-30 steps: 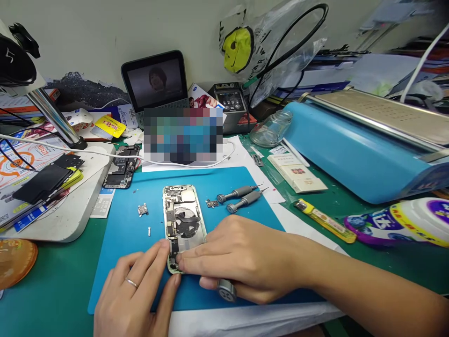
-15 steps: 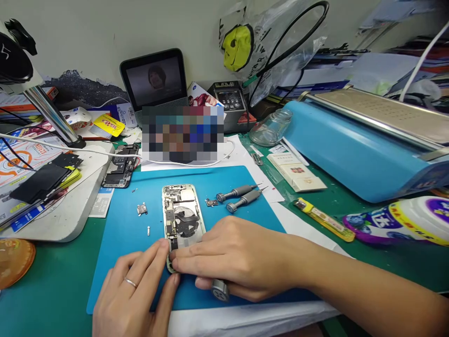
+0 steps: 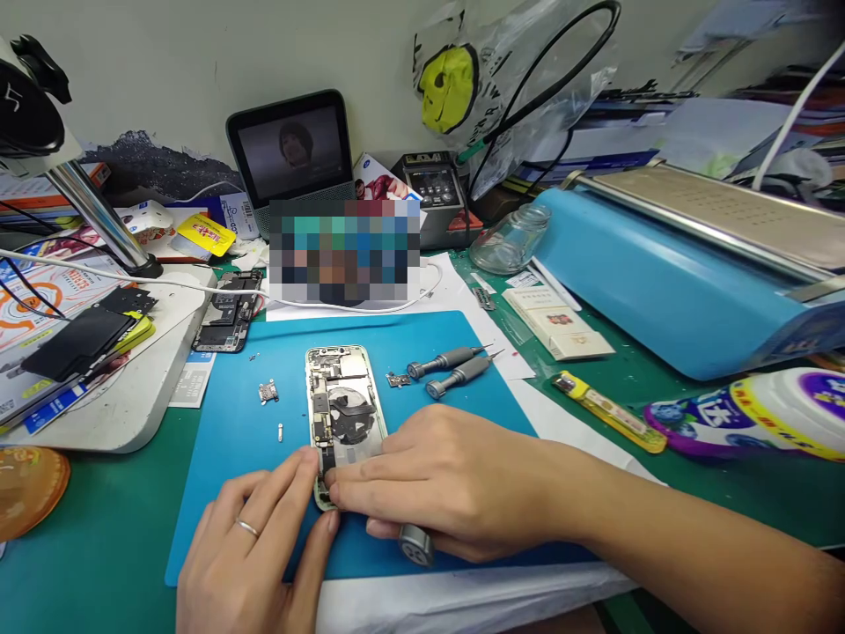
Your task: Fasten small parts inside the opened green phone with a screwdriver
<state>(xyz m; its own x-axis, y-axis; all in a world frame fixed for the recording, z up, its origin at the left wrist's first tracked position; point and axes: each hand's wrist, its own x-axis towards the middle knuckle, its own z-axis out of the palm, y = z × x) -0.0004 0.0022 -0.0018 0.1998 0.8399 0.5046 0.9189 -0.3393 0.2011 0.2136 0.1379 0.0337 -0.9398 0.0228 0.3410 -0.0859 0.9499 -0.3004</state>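
Observation:
An opened phone with bare inner parts lies on the blue mat. My left hand grips its lower-left corner, fingertips on the left edge and thumb at the bottom edge. My right hand has its fingertips down inside the phone's lower end; what they touch there is hidden. A grey screwdriver is tucked in that hand, its round cap sticking out below the curled fingers. Left of the phone lie a small metal part and a thin bracket.
Two more screwdrivers and a small part lie right of the phone. Farther right are a yellow cutter knife, a white box, a bottle and a blue machine. A second opened phone lies back left.
My right fingertips have shifted slightly to the right inside the phone's lower end. My left hand keeps its hold, and the screwdriver stays in my right hand.

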